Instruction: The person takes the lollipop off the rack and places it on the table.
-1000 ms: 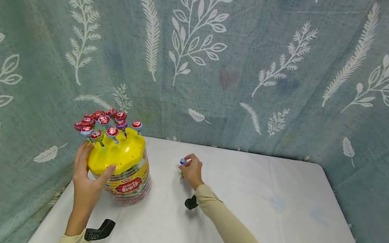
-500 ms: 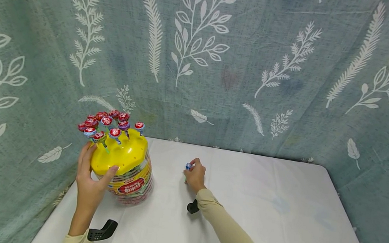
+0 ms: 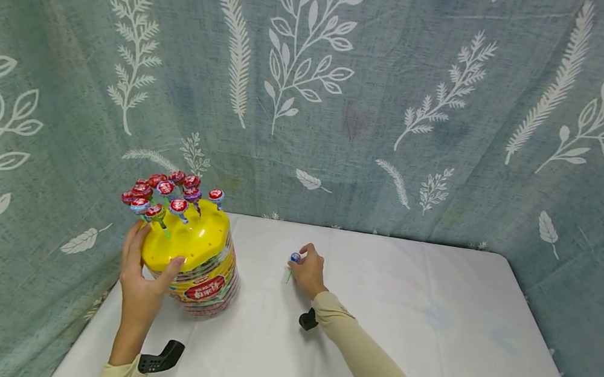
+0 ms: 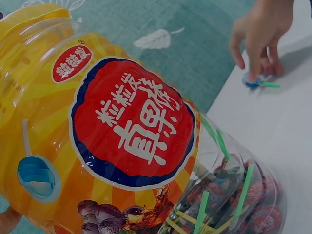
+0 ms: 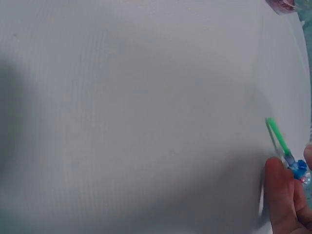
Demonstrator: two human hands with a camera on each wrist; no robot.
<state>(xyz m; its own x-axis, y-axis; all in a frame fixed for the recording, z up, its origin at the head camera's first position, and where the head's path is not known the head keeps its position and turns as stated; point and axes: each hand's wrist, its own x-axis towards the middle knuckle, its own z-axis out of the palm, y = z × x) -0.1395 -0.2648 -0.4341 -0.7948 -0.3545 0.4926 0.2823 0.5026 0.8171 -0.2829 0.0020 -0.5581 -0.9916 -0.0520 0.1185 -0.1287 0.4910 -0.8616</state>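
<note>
Right grip (image 3: 311, 271) pinches the blue-wrapped lollipop (image 3: 295, 257) by its head, over the table (image 3: 389, 306), right of the jar (image 3: 207, 288) and well apart from it. Green stick slants downward; cannot tell whether its tip touches the table. Left grip (image 3: 141, 285) holds the jar high up, thumb on the near edge of the yellow lid (image 3: 192, 246), where standing lollipops (image 3: 178, 206) crowd toward the far left.

Risks, as judged:
- Slip: rounded, wrapped head may roll if the fingertips pinch lightly.
- Snag: the stick's free end may catch the table on a low sweep.
- Rocking: an uneven pull at the top may tip the jar.
- Knock: left-hand fingers lie close to the nearer sticks; a regrasp could bend one.
</note>
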